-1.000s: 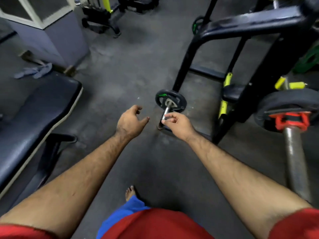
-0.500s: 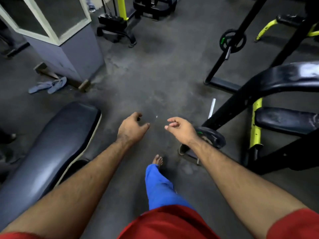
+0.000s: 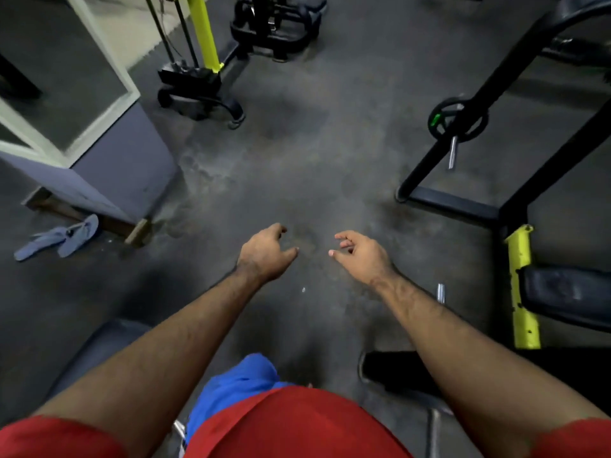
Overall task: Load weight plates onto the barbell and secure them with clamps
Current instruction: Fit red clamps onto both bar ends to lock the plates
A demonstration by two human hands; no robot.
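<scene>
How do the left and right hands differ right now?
1. The left hand shows its back to the camera; the right hand is turned so more of its thumb side and curled fingers show.
2. The left hand's thumb points right, the right hand's thumb points left, the tips apart.

Shared: both are empty, loosely curled, and held out over the bare floor.

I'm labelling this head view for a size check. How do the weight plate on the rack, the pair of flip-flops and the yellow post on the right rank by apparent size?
1. yellow post
2. pair of flip-flops
3. weight plate, though it sits farther from the camera, so its true size is unsure.
</scene>
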